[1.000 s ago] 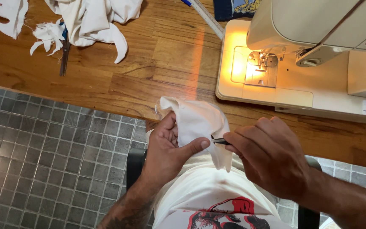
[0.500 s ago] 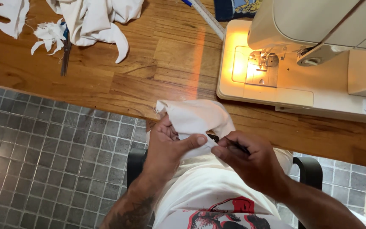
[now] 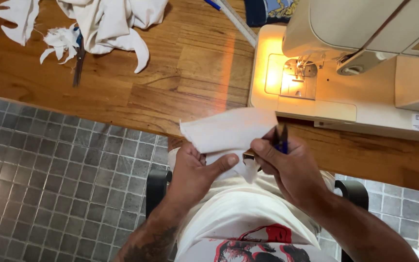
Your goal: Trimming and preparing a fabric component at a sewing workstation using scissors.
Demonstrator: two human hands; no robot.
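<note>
My left hand pinches the lower edge of a small piece of white fabric, thumb on top. The cloth is spread flat just in front of the wooden table's edge. Beside it, my right hand grips a small dark-handled tool, likely thread snips, with its metal tip against the fabric next to my left thumb. Both hands sit above my lap, close to the front of the sewing machine.
The cream sewing machine stands on the wooden table at the right, its lamp lit over the needle plate. White fabric scraps and dark scissors lie at the far left. Grey tiled floor lies below.
The fabric has been flattened and raised toward the table edge. My right hand has turned so the tool's dark handle now points up, and both hands have shifted slightly.
</note>
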